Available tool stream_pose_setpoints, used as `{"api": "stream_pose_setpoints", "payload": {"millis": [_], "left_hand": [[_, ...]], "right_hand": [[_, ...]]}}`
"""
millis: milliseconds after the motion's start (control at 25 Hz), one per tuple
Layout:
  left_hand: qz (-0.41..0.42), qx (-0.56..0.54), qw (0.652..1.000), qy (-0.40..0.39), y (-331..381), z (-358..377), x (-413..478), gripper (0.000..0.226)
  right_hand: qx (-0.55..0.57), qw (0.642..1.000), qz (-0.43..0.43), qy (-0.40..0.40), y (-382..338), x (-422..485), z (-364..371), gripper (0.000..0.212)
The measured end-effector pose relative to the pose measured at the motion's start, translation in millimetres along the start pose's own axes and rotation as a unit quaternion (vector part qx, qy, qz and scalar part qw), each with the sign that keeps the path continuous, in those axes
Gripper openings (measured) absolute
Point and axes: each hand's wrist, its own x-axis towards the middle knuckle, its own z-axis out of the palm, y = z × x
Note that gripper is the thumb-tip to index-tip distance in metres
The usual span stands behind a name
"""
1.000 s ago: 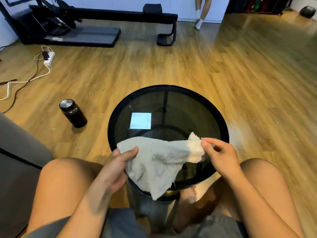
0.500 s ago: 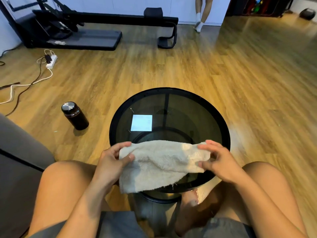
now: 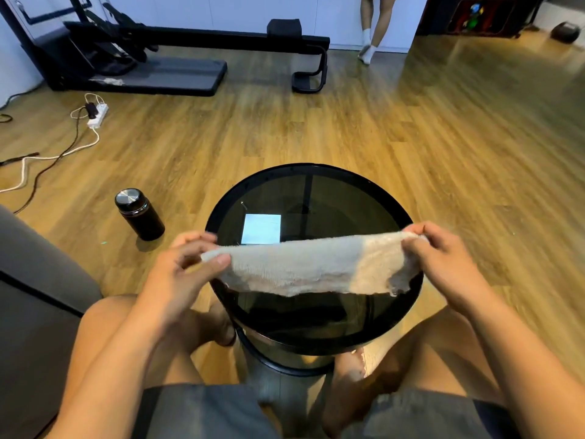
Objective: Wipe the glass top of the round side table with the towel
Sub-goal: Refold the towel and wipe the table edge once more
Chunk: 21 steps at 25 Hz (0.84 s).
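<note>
The round side table (image 3: 335, 198) has a dark glass top in a black rim and stands between my knees. A bright square reflection shows on the glass. An off-white towel (image 3: 310, 264) is stretched flat and wide above the near half of the glass. My left hand (image 3: 186, 264) pinches its left end with thumb and fingers. My right hand (image 3: 443, 258) pinches its right end. Whether the towel touches the glass I cannot tell.
A dark flask with a metal lid (image 3: 139, 213) stands on the wood floor left of the table. A grey sofa (image 3: 34, 280) is at my left. A power strip with cables (image 3: 95, 115) and exercise equipment (image 3: 142, 58) lie farther back. A person's legs (image 3: 376, 30) are by the far wall.
The towel hung bunched from my two hands over the table's near edge. Both hands have moved apart and up, pulling it out into a long flat strip over the glass.
</note>
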Motion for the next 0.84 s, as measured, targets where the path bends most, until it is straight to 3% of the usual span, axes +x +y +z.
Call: {"api": "stream_pose_setpoints", "payload": {"millis": [120, 200, 240, 320, 400, 440, 480, 520, 600, 640, 720, 760, 840], "left_hand": [[-0.068, -0.118, 0.991, 0.012, 28, 8, 3, 0.019], [-0.145, -0.112, 0.983, 0.004, 38, 37, -7, 0.019], [-0.18, -0.132, 0.975, -0.019, 41, 55, -15, 0.019], [-0.235, -0.192, 0.951, -0.062, 40, 84, -31, 0.025], [-0.248, -0.183, 0.949, -0.065, 35, 91, -41, 0.027], [-0.249, -0.175, 0.951, -0.053, 32, 88, -42, 0.023], [-0.252, -0.179, 0.95, -0.042, 26, 84, -42, 0.02], [-0.257, -0.195, 0.946, -0.038, 22, 79, -41, 0.02], [-0.267, -0.274, 0.92, -0.08, 16, 71, -40, 0.024], [-0.282, -0.33, 0.894, -0.111, 15, 69, -38, 0.027], [-0.313, -0.393, 0.853, -0.138, 14, 71, -31, 0.031], [-0.32, -0.385, 0.857, -0.126, 11, 72, -28, 0.026], [-0.316, -0.293, 0.897, -0.094, 5, 76, -20, 0.012]], "right_hand": [[0.024, 0.995, 0.036, 0.092, -27, 13, -6, 0.004], [0.011, 0.986, 0.01, 0.166, -46, 3, 11, 0.008], [-0.005, 0.988, -0.028, 0.15, -55, -10, 27, 0.011], [-0.042, 0.993, -0.115, 0.004, -63, -51, 67, 0.016], [-0.026, 0.973, -0.121, -0.193, -63, -89, 89, 0.029], [0.027, 0.963, -0.087, -0.255, -61, -96, 87, 0.028], [0.094, 0.96, -0.044, -0.259, -53, -93, 81, 0.024], [0.141, 0.967, -0.005, -0.214, -42, -86, 74, 0.022], [0.141, 0.978, 0.085, -0.13, -22, -73, 61, 0.041], [0.185, 0.96, 0.136, -0.161, -16, -70, 59, 0.055], [0.327, 0.873, 0.228, -0.281, -9, -65, 63, 0.062], [0.359, 0.849, 0.236, -0.309, -5, -64, 65, 0.056], [0.342, 0.868, 0.228, -0.278, 2, -59, 64, 0.042]]}}
